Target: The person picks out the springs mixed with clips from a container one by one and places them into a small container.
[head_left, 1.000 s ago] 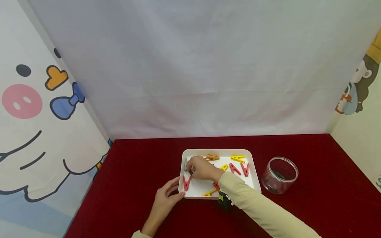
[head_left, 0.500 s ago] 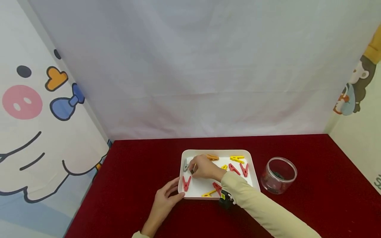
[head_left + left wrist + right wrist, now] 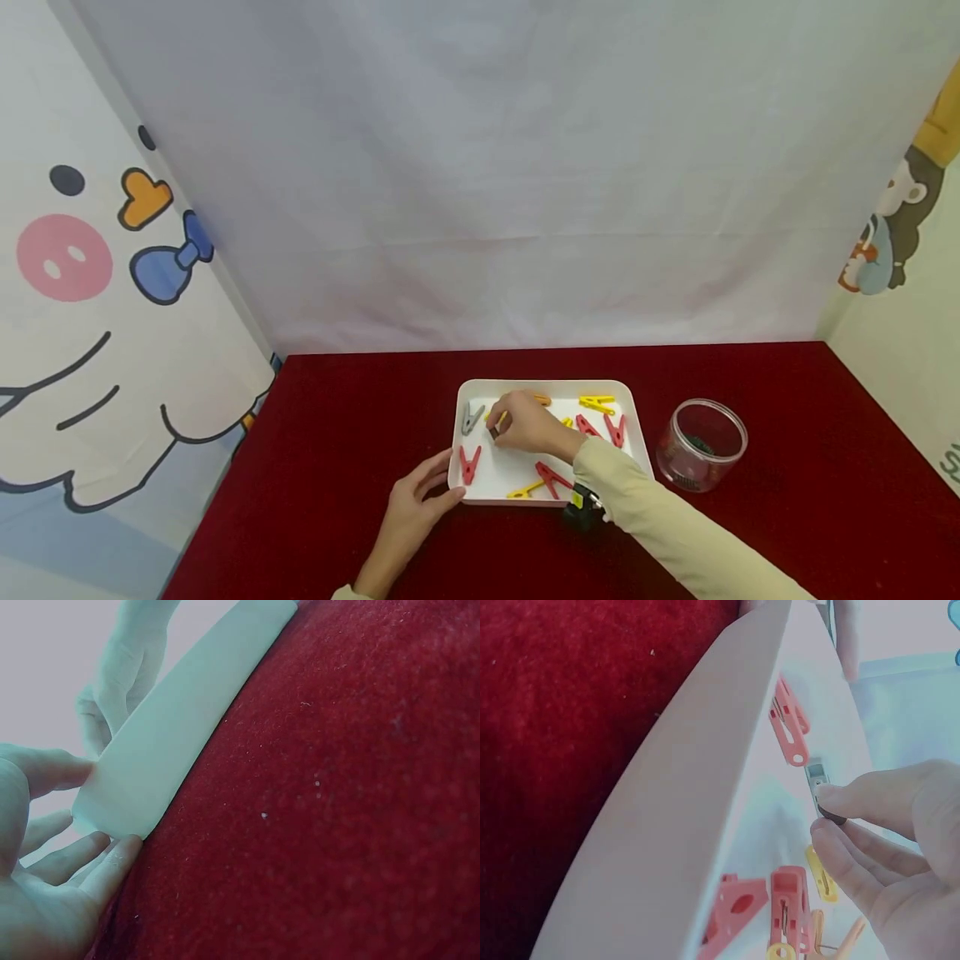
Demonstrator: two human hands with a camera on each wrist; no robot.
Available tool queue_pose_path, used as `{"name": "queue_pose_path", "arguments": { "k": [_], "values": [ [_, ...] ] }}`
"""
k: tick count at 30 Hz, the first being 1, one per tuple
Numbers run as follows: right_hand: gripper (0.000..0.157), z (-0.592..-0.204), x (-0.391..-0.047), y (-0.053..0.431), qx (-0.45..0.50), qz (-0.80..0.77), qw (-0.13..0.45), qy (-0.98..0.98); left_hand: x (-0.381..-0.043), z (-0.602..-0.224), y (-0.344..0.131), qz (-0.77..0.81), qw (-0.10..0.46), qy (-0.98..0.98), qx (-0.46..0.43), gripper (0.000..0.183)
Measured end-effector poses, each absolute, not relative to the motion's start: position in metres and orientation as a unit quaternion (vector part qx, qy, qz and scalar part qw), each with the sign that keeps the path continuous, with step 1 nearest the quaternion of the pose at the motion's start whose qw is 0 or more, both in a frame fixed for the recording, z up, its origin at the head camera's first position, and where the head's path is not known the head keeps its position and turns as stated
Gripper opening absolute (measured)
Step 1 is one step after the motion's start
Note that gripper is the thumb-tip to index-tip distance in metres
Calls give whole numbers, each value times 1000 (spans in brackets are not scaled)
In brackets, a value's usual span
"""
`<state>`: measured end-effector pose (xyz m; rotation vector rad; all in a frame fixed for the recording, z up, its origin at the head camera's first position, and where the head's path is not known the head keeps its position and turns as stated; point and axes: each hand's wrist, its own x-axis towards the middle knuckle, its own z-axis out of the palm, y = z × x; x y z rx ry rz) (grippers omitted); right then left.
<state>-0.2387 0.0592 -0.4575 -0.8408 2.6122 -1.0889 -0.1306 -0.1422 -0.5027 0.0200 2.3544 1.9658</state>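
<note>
A white tray (image 3: 487, 498) on the red cloth holds several clothespins. My left hand (image 3: 414, 502) touches the tray's left front corner, its thumb and fingers spread along the two walls. Over the left part of the tray, my right hand (image 3: 525, 423) pinches a small dark brown thing (image 3: 831, 817) between thumb and fingers; most of it is hidden. Near those fingertips lie a grey clothespin (image 3: 471, 418) and a partly hidden yellow clothespin (image 3: 822, 876). A red clothespin (image 3: 469, 465) lies by the left hand.
To the right of the tray stands a clear round jar (image 3: 693, 467) with something dark inside. More red clothespins (image 3: 615, 429) and yellow clothespins (image 3: 596, 403) lie in the tray's right part. A pale curtain (image 3: 525, 208) hangs behind the red table (image 3: 360, 408).
My right hand has moved slightly right with the small dark thing, uncovering the grey clothespin. The left hand has stayed at the tray's corner.
</note>
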Motion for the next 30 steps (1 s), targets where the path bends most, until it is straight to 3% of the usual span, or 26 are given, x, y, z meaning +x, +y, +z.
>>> {"name": "queue_pose_path", "arguments": {
  "k": [30],
  "values": [
    [13, -437, -220, 98, -291, -393, 59, 870, -133, -506, -139, 636, 33, 771, -11, 55]
  ]
}}
